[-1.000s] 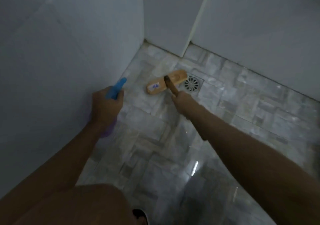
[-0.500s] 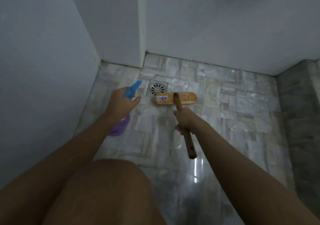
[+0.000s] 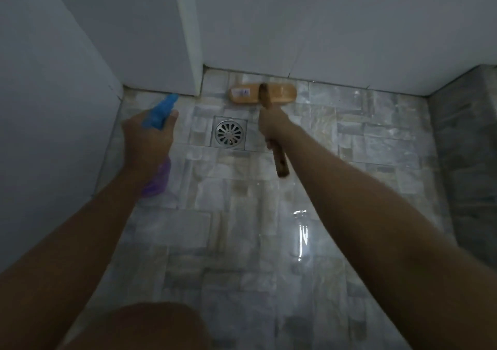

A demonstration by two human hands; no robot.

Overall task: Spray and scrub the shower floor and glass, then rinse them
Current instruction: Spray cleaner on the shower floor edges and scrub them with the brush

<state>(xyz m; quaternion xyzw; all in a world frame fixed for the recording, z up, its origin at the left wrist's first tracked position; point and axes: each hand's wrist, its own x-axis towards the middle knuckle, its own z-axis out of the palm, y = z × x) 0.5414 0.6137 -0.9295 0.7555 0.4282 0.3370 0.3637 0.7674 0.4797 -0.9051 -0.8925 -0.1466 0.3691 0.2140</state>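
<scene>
Arms stretch forward: right hand (image 3: pixel 274 126) fisted around the wooden long-handled scrub brush (image 3: pixel 263 94), left hand (image 3: pixel 148 139) gripping the blue-nozzled purple spray bottle (image 3: pixel 158 112).

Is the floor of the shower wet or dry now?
Wet: the tiled floor shows bright glossy reflections below the right hand.

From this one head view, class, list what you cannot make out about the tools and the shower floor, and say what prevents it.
- Purple spray bottle with blue nozzle: the left hand covers its middle and trigger; liquid level unreadable.
- Wooden scrubbing brush: bristles hidden under its head; the label is too small to read.
- Brush handle: middle hidden inside the right hand.
- Grey stone-tile floor: near part blocked by arms and a knee; dim light hides any foam.
</scene>
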